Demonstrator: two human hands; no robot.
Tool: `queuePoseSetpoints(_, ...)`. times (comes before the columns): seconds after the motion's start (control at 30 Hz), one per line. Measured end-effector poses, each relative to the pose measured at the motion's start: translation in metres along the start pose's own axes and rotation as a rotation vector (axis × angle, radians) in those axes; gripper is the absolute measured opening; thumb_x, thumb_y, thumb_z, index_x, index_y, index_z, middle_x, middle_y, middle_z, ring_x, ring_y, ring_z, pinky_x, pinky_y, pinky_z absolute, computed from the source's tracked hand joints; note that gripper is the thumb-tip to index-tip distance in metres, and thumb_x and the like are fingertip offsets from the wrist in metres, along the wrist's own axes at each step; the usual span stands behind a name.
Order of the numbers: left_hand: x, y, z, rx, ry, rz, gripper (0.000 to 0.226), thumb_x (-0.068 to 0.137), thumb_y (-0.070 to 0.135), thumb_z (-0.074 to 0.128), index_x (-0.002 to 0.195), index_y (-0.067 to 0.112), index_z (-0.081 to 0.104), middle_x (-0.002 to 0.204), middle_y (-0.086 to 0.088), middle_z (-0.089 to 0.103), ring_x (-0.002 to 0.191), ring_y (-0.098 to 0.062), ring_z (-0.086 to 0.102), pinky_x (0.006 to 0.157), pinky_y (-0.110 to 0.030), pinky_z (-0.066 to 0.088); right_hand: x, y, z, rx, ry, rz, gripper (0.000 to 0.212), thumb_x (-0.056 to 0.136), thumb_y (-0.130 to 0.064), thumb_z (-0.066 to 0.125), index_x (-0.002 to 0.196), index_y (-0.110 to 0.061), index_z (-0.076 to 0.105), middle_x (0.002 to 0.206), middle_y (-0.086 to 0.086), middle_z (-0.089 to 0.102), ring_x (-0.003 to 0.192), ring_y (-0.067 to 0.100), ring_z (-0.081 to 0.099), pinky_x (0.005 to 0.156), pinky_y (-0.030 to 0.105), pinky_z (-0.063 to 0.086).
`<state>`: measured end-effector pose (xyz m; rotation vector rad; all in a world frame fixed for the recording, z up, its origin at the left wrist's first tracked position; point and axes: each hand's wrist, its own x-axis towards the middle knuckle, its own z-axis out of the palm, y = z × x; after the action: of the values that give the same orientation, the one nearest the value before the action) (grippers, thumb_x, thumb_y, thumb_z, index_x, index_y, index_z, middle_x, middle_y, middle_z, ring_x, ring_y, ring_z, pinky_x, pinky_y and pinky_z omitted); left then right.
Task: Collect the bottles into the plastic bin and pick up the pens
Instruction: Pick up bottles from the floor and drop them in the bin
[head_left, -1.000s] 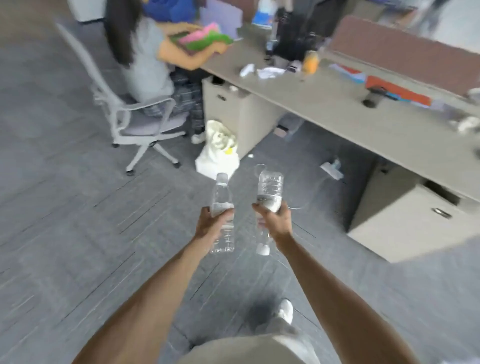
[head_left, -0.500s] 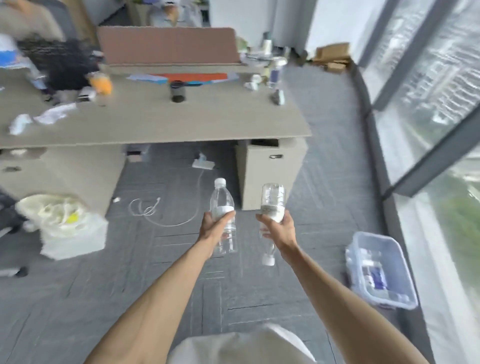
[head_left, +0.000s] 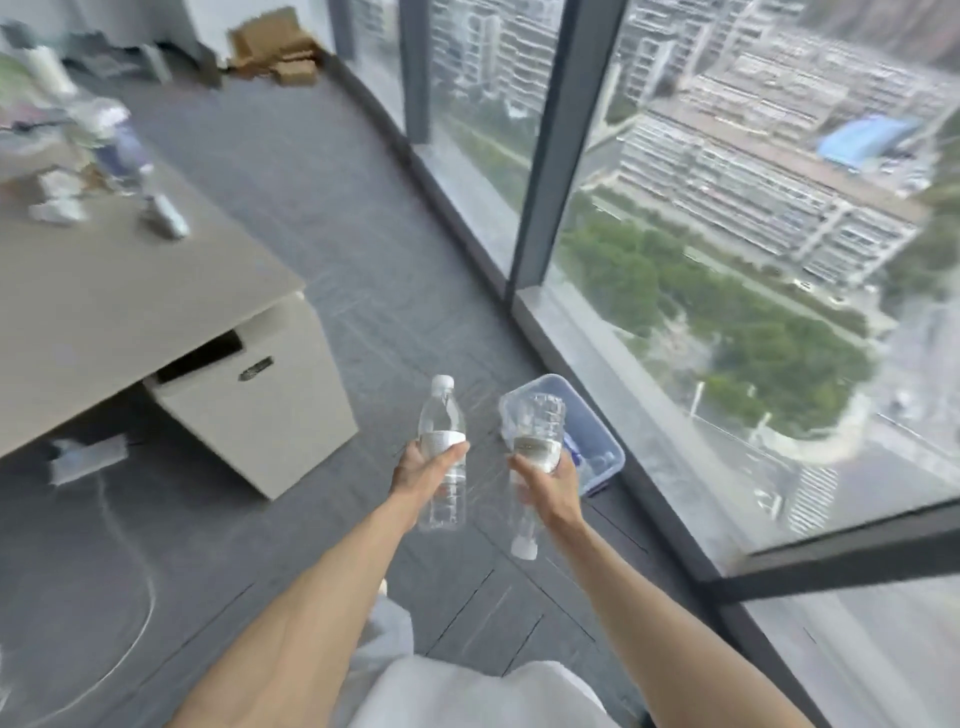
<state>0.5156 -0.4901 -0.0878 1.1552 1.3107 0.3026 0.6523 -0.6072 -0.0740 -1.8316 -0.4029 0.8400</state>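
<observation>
The left hand (head_left: 425, 470) grips an upright bottle (head_left: 441, 453); the right hand (head_left: 545, 486) grips a second bottle (head_left: 535, 436) cap-down. The bin (head_left: 597, 441) sits on grey floor (head_left: 322, 171) just beyond, between the window (head_left: 727, 260) and the worktop (head_left: 104, 291).

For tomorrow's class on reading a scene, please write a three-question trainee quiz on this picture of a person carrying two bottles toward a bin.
1. True or false: the bottle in the left hand is held cap up.
2. Multiple choice: where is the plastic bin? A) on the desk B) on the floor beside the window C) in the person's arms
3. Fill in: the bottle in the right hand is held with its cap pointing ____.

Key:
1. True; the left bottle has its white cap on top.
2. B; it stands on the grey floor, at the glass.
3. Down; the right bottle is upside down, cap below the hand.
</observation>
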Motion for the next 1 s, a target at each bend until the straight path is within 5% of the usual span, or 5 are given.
queuePoseSetpoints(0.17, 0.084, 0.043, 0.014, 0.173, -0.154, -0.014, 0.073, 0.068, 0.059, 0.073, 0.123, 0.018, 0.047, 0.112, -0.005, 0.063, 0.100, -0.022, 0.061, 0.086, -0.035, 0.050, 0.054, -0.008, 0.005, 0.104, 0.161, 0.106, 0.019, 0.079, -0.022, 0.080, 0.090, -0.026, 0.065, 0.085, -0.003, 0.069, 0.079, 0.018, 0.069, 0.075, 0.038, 0.061)
queuePoseSetpoints(0.37, 0.172, 0.104, 0.038, 0.349, -0.335, -0.010, 0.089, 0.062, 0.065, 0.073, 0.131, 0.018, 0.041, 0.120, -0.007, 0.060, 0.107, -0.025, 0.060, 0.096, -0.043, 0.050, 0.119, -0.003, 0.009, 0.339, 0.412, 0.352, 0.068, 0.059, -0.051, 0.085, 0.115, -0.018, 0.065, 0.108, 0.008, 0.071, 0.093, 0.025, 0.071, 0.060, 0.034, 0.060)
queuePoseSetpoints(0.5, 0.210, 0.134, 0.069, 0.460, -0.417, -0.001, 0.081, 0.068, 0.061, 0.072, 0.129, 0.017, 0.040, 0.121, -0.006, 0.057, 0.108, -0.024, 0.057, 0.093, -0.038, 0.048, 0.158, -0.009, 0.001, 0.484, 0.533, 0.438, 0.042, 0.073, -0.040, 0.081, 0.104, -0.016, 0.068, 0.097, 0.009, 0.071, 0.086, 0.024, 0.069, 0.079, 0.046, 0.060)
queuePoseSetpoints(0.63, 0.251, 0.162, 0.107, 0.521, -0.477, -0.002, 0.074, 0.075, 0.054, 0.071, 0.129, 0.016, 0.038, 0.121, -0.008, 0.057, 0.108, -0.024, 0.057, 0.092, -0.038, 0.048, 0.222, 0.010, -0.023, 0.625, 0.609, 0.549, 0.067, 0.058, -0.043, 0.075, 0.117, -0.015, 0.061, 0.112, 0.010, 0.065, 0.100, 0.031, 0.064, 0.093, 0.056, 0.053)
queuePoseSetpoints(1.0, 0.357, 0.224, 0.180, 0.627, -0.409, -0.080, 0.091, 0.051, 0.067, 0.077, 0.123, 0.020, 0.048, 0.111, -0.007, 0.066, 0.098, -0.024, 0.066, 0.089, -0.046, 0.055, 0.355, 0.025, -0.079, 0.761, 0.678, 0.735, 0.068, 0.074, -0.037, 0.077, 0.129, -0.010, 0.046, 0.114, 0.014, 0.065, 0.095, 0.032, 0.068, 0.077, 0.044, 0.059)
